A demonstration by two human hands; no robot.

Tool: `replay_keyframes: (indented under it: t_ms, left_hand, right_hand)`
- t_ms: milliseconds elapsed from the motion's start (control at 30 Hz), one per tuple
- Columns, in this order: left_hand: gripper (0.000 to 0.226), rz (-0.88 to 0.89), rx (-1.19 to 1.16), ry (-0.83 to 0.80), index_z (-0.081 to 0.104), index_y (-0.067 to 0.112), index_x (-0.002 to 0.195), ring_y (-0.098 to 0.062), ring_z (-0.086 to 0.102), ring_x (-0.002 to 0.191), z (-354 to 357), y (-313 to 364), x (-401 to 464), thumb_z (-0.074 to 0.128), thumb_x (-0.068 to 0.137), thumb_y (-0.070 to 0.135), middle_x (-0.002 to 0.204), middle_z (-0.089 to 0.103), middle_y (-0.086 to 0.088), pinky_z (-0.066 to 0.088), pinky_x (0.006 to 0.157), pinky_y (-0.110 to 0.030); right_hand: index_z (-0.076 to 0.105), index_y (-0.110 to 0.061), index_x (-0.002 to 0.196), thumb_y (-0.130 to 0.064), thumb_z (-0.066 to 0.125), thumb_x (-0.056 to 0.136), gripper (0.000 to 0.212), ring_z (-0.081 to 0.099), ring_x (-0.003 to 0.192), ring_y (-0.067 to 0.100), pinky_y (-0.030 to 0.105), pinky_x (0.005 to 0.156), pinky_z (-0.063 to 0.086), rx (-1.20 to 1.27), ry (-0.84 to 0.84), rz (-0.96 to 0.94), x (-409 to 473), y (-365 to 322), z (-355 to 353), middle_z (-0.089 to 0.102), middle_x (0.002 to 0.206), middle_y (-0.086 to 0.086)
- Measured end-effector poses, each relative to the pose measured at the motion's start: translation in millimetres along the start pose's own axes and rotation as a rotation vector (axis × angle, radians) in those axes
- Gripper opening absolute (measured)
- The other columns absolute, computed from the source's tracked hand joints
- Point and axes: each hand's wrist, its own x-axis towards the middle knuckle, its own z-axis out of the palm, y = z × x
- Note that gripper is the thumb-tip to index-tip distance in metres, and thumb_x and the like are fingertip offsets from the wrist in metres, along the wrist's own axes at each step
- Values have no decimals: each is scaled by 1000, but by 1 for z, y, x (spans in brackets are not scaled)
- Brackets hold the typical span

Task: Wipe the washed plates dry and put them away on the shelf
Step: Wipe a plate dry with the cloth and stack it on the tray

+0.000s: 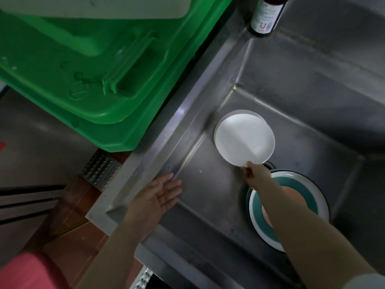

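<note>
White plate (243, 138): up off the floor of the sink (208, 195), tilted so its face looks toward the camera; it sits beyond the right hand, away from the body, with its near rim meeting the fingertips; there may be a second white plate right behind it, a pale edge shows along the top, but I cannot tell for sure.

Right hand (255, 173): reaching deep into the basin, fingers curled and pinching the plate's lower rim; that is the only hold on it, one edge, so the plate hangs out past the grip.

Left hand (160, 195): hovering at the sink's left rim, palm up, fingers straight and spread, holding nothing; well apart from the plate and to its left.

Teal-rimmed plate (291, 207): lying flat in the sink bottom, right under the right forearm, partly hidden by it; it looks stacked on another, not yet picked up.

What the move turns on: the plate lies up and to the right of the free left hand; the right hand is the one on it; my read is the plate comes toward the body and the open left palm takes its underside.

Cloth and shelf: neither in view; wiping not begun, by the look of it.

Surroundings: green bin (87, 65) to the left of the sink; dark bottle (266, 15) standing at the far corner.
</note>
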Motion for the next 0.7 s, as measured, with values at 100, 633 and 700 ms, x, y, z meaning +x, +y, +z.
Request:
replay_keyframes:
  t_ms: [100, 633, 700]
  left_hand:
    - [32, -2, 43, 5, 63, 14, 118, -23, 71, 95, 2, -1, 1, 38, 98, 18, 110, 72, -11, 49, 84, -38]
    - [44, 399, 485, -274, 54, 34, 121, -14, 67, 99, 28, 61, -54, 68, 83, 48, 111, 69, 5, 49, 87, -31]
    - [45, 533, 489, -345, 54, 29, 127, -14, 64, 101, 38, 78, -69, 67, 85, 38, 113, 66, 3, 49, 80, -24]
  right_hand:
    - [59, -12, 88, 4, 54, 90, 16, 53, 54, 15, 16, 40, 44, -79, -37, -130, -13, 2, -13, 60, 76, 8]
    - [64, -13, 84, -5, 59, 91, 12, 56, 51, 10, 24, 53, 49, -300, -157, -941, -239, -8, -40, 62, 55, -4]
    - [63, -14, 82, -4, 60, 91, 14, 56, 49, 7, 19, 51, 48, -268, -126, -1062, -282, -5, -42, 62, 54, -5]
